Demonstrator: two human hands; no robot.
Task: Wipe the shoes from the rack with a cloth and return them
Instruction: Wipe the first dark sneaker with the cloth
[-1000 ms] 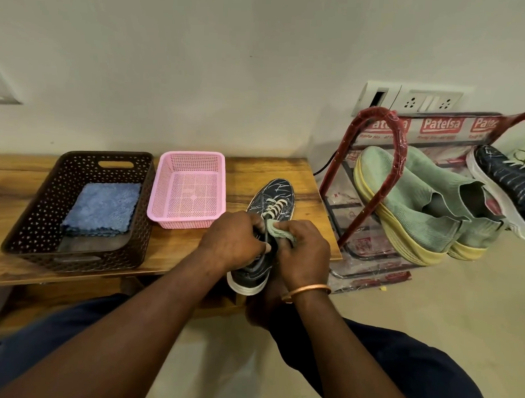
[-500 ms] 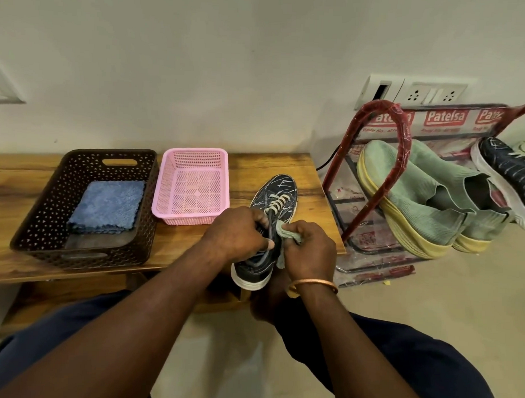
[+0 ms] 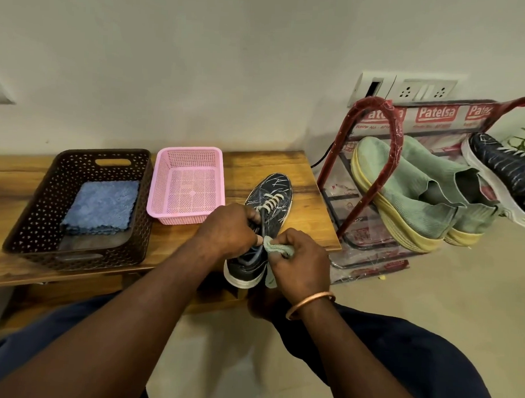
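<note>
The dark shoe (image 3: 271,196) with pale scratch lines and cream laces lies on the wooden bench (image 3: 286,167). It is near the right end of the bench. Its toe points to about 1 o'clock, and its heel with the white sole sticks out over the front edge of the bench, at 6 o'clock.

The left hand (image 3: 227,230) grasps this shoe from the 9 o'clock side, with the fingers curled over the upper part just behind the laces. The right hand (image 3: 300,262) is at 5 o'clock from the laces. It pinches a small pale green cloth (image 3: 276,247) between thumb and fingers and holds it against the opening of the shoe; one end of the cloth hangs down beside the heel. A copper bangle (image 3: 309,303) is on the right wrist.

At 9 o'clock from the shoe a pink basket (image 3: 188,157) stands on the bench, just beside the shoe. Farther to 9 o'clock stands a brown basket (image 3: 31,220), and a folded blue cloth (image 3: 101,206) lies on its bottom.

At 3 o'clock from the shoe, on the floor beside the bench, stands the shoe rack (image 3: 372,179) with a red frame. A pair of green shoes (image 3: 413,186) with yellow soles leans on it, toes up toward 11 o'clock. At the far 3 o'clock edge of the view a second dark shoe (image 3: 506,174) rests on the same rack. White wall sockets (image 3: 420,89) are above the rack, at 12 o'clock from it.
</note>
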